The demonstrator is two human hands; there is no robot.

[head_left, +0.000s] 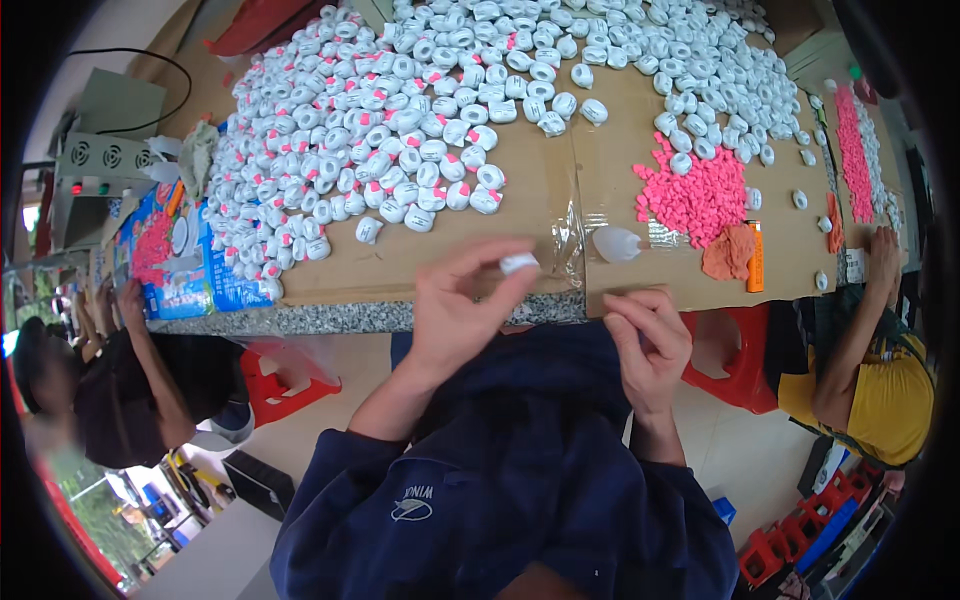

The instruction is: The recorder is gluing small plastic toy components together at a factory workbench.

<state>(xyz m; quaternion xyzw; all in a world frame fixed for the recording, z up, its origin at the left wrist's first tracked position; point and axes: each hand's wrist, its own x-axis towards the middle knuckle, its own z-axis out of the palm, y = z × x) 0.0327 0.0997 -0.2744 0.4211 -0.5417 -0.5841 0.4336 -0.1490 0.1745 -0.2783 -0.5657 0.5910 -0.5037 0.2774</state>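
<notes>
My left hand (465,305) pinches a small white plastic piece (518,263) between thumb and fingertips, just above the table's near edge. To its right, my right hand (650,342) has thumb and fingers pressed together; anything between them is too small to make out. Ahead on the cardboard (520,200) lie many rounded white hollow pieces (700,70), spread across the far side. Many in the left part of the spread (350,130) show pink bits. A heap of small pink pieces (690,190) lies ahead of my right hand, beyond a translucent squeeze bottle (617,243) on its side.
An orange tube (754,258) and a crumpled orange cloth (728,252) lie beside the pink heap. At left, a person in dark clothes (120,390) works by a blue sheet (215,265); another in yellow (880,395) sits at right. Red stools (735,355) stand below the table.
</notes>
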